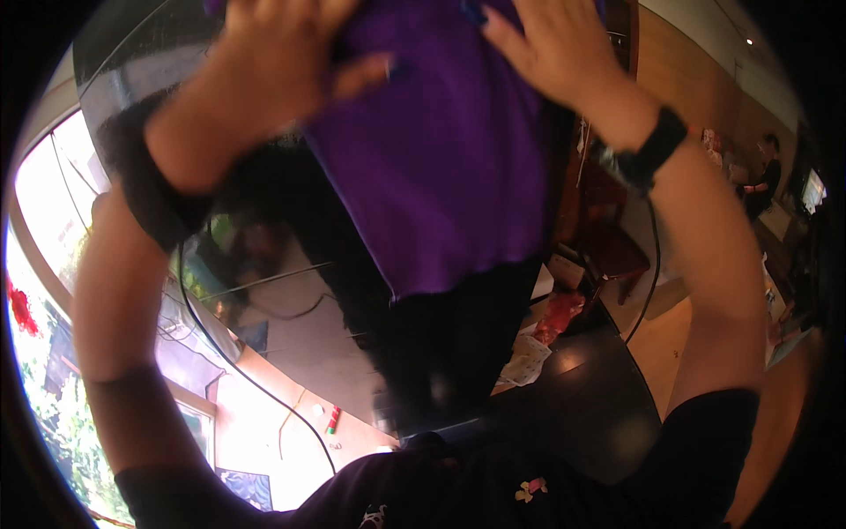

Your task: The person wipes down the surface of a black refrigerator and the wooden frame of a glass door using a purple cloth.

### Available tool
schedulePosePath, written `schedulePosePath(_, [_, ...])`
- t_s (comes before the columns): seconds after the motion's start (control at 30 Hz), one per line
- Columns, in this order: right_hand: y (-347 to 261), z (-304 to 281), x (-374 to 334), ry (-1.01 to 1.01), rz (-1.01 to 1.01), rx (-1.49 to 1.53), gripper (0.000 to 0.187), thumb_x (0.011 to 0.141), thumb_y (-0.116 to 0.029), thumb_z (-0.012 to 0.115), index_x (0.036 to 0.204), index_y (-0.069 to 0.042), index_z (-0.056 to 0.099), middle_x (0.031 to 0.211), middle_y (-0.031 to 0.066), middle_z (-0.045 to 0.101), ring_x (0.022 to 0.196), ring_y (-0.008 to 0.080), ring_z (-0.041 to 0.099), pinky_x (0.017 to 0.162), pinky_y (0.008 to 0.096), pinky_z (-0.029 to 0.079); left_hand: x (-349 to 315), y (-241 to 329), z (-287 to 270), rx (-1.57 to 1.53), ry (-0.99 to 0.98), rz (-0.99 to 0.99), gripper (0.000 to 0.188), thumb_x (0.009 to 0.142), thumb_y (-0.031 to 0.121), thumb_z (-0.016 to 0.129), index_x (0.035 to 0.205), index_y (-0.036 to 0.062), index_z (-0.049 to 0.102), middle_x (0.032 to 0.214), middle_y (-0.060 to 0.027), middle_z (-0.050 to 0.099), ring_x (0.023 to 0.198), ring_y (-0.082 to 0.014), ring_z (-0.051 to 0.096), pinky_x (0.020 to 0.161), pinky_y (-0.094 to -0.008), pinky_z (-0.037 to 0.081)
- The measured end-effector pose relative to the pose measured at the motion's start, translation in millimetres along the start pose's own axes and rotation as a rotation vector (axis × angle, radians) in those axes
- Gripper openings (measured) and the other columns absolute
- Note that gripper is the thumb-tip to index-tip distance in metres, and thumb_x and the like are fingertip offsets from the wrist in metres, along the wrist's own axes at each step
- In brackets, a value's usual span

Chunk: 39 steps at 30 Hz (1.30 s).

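A piece of purple cloth point(441, 167) stretches down from the top edge in front of me, over a dark surface. Whether it is a garment I cannot tell. At its left side my left hand point(273, 75) is open, thumb stretched out over the fabric. My right hand point(564, 48) is at the cloth's upper right, also open with its thumb apart. The upper fingers of both hands run out of the picture. Black bands point(654, 150) circle both wrists, each with a cable hanging from it.
A glossy dark table point(291, 326) mirrors the surroundings. To the right stand a dark red wooden chair point(612, 242) and a red crinkled package point(558, 317). A person in dark clothes point(768, 176) sits far right. Bright windows point(53, 194) line the left; a red-green tube point(333, 420) lies low on the left.
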State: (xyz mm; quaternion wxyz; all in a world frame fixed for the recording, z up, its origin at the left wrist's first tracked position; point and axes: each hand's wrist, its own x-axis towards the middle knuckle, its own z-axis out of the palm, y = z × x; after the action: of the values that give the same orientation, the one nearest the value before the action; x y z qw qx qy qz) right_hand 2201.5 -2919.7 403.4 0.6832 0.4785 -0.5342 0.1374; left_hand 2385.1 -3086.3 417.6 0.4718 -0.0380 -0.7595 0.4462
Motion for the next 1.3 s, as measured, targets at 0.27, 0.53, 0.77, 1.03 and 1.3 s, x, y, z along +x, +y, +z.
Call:
schedulePosePath(0.27, [-116,37,-213,-0.07,-0.36,0.251,0.066,0.08,-0.056,0.037,0.132,-0.016,0.029,0.139,0.012,0.018,0.13,0.0281,0.009,0.105,0.0462,0.002,-177,156,23,-0.382,-0.679,0.193,0.044,0.082,0.045,0.045,0.119,0.0212,0.045,0.104,0.0004,0.052,0.092,-0.0137,0.051,0.067,-0.0322,0.043])
schedulePosePath(0.53, [-170,3,-254,-0.349,-0.214,0.445,0.046,0.074,-0.044,0.054,0.112,-0.018,0.053,0.1,-0.0041,0.051,0.077,0.011,0.042,0.078,0.0304,0.032,-244,197,22,-0.61,-0.62,0.048,0.029,0.081,0.03,0.049,0.109,0.0199,0.052,0.091,0.0064,0.057,0.078,-0.0113,0.054,0.06,-0.0252,0.041])
schedulePosePath(0.77, [-201,-12,-290,-0.43,0.009,0.494,0.043,0.073,-0.04,0.055,0.107,-0.016,0.054,0.101,0.0024,0.051,0.092,0.0189,0.045,0.084,0.039,0.031,-280,233,17,-0.589,-0.384,-0.268,0.009,0.072,0.025,0.06,0.069,0.0171,0.059,0.064,0.0062,0.055,0.058,-0.0107,0.053,0.046,-0.0264,0.036])
schedulePosePath(1.03, [-216,-34,-315,-0.557,0.377,0.459,0.039,0.076,-0.037,0.048,0.1,-0.007,0.053,0.091,0.0099,0.051,0.081,0.0283,0.045,0.071,0.0434,0.034,-258,251,0,-0.641,-0.581,-0.403,0.012,0.078,0.03,0.055,0.079,0.0194,0.061,0.063,0.0041,0.059,0.053,-0.011,0.057,0.043,-0.0252,0.039])
schedulePosePath(1.3, [-220,-48,-305,-0.506,0.569,0.526,0.059,0.087,-0.038,0.031,0.123,0.009,0.029,0.127,0.0291,0.028,0.115,0.0434,0.028,0.095,0.0489,0.022,-242,260,7,-0.739,-0.272,-0.4,0.012,0.075,0.031,0.058,0.07,0.0198,0.058,0.048,0.0039,0.048,0.041,-0.0101,0.048,0.036,-0.025,0.028])
